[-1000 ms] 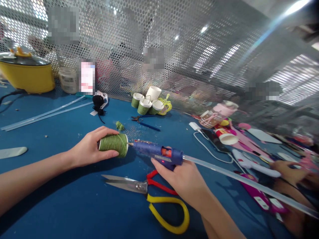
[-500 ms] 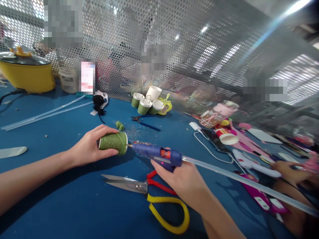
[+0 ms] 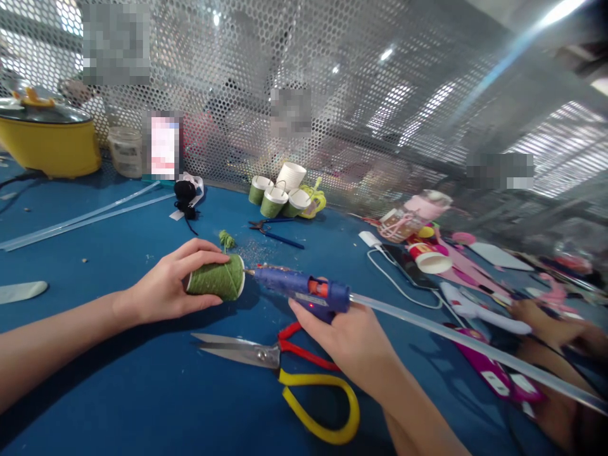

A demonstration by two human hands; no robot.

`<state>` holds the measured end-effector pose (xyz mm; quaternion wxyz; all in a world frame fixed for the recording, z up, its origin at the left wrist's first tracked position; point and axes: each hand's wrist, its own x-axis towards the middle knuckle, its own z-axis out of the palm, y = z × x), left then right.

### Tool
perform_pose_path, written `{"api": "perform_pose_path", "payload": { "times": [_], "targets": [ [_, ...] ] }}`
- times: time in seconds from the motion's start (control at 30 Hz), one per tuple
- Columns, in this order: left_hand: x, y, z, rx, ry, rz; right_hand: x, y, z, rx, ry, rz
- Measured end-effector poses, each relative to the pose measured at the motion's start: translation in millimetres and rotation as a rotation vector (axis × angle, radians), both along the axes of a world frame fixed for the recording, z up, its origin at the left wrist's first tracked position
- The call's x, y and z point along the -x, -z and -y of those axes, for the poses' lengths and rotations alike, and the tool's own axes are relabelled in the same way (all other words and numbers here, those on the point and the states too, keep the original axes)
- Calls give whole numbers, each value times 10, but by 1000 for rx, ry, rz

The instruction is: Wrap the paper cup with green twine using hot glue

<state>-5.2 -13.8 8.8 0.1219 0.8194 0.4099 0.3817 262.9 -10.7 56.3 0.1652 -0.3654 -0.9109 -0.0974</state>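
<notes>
My left hand point(image 3: 164, 288) is wrapped round a small cup covered in green yarn point(image 3: 217, 278), holding it on its side on the blue table point(image 3: 118, 380). In my right hand point(image 3: 349, 339) is a blue hot glue gun point(image 3: 304, 290), gripped by the handle. Its nozzle touches the cup's right end. A long clear glue stick point(image 3: 456, 342) juts out behind the gun toward the right.
Scissors with red and yellow handles point(image 3: 289, 373) lie just in front of my hands. Several green-wrapped cups point(image 3: 280, 196) and blue pliers point(image 3: 275, 231) sit by the perforated metal screen. A yellow pot point(image 3: 47, 139) stands far left. Another person's hands point(image 3: 551, 320) work amid pink craft items at right.
The cup and glue gun stayed together and shifted only slightly. The view dipped a little to the left.
</notes>
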Motion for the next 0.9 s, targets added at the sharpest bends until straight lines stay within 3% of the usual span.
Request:
{"api": "perform_pose_path", "payload": {
  "times": [0.27,0.47,0.67,0.9],
  "targets": [
    [9,0,7,-49,21,-59,18,-22,4,27,25,-38],
    [22,10,17,-82,62,-92,85,-89,-4,152,113,-125],
    [23,15,25,-112,83,-115,91,-8,-26,42,74,-46],
    [28,4,31,-121,100,-152,146,57,-35,152,209,-247]
  ]
}}
